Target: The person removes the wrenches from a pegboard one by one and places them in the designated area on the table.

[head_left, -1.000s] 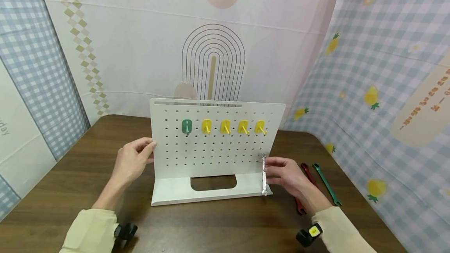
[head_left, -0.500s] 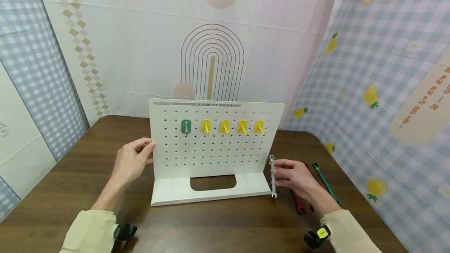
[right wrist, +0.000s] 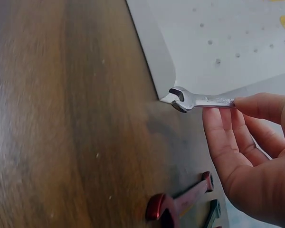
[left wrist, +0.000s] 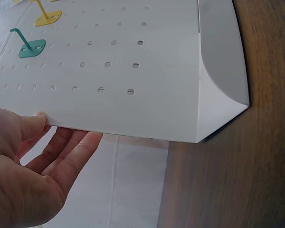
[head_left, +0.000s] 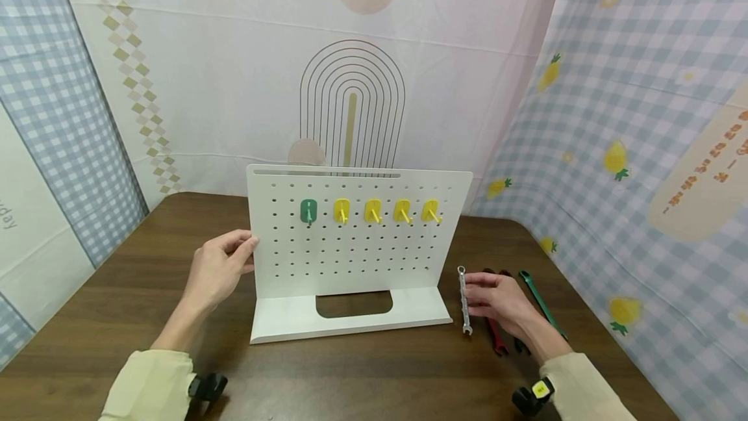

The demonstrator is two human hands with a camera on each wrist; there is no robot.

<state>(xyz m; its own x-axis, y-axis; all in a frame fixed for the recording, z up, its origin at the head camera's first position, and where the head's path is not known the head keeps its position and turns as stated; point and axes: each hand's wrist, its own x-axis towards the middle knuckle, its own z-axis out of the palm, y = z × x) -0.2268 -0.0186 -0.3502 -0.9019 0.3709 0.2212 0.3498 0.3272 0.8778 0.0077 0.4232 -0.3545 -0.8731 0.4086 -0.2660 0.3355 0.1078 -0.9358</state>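
Observation:
A white pegboard (head_left: 350, 249) stands upright on the table, with a green hook (head_left: 308, 211) and several yellow hooks (head_left: 373, 211) in a row. My left hand (head_left: 219, 271) pinches its left edge, thumb on the front and fingers behind, as the left wrist view shows (left wrist: 38, 166). To the right of the board, my right hand (head_left: 502, 301) holds a silver combination wrench (head_left: 464, 301) between thumb and fingers. In the right wrist view its open-ended head (right wrist: 180, 99) sticks out past the fingertips, over the board's base corner.
A red wrench (head_left: 497, 336) lies on the wooden table (head_left: 362, 375), partly hidden under my right hand. A green wrench (head_left: 543, 304) lies farther right, and another dark wrench end shows between them. Patterned cloths (head_left: 584, 167) hang behind and on both sides.
My right hand has moved right and slightly down with the silver wrench, from in front of the pegboard's right edge to beside it. The left hand stays on the board.

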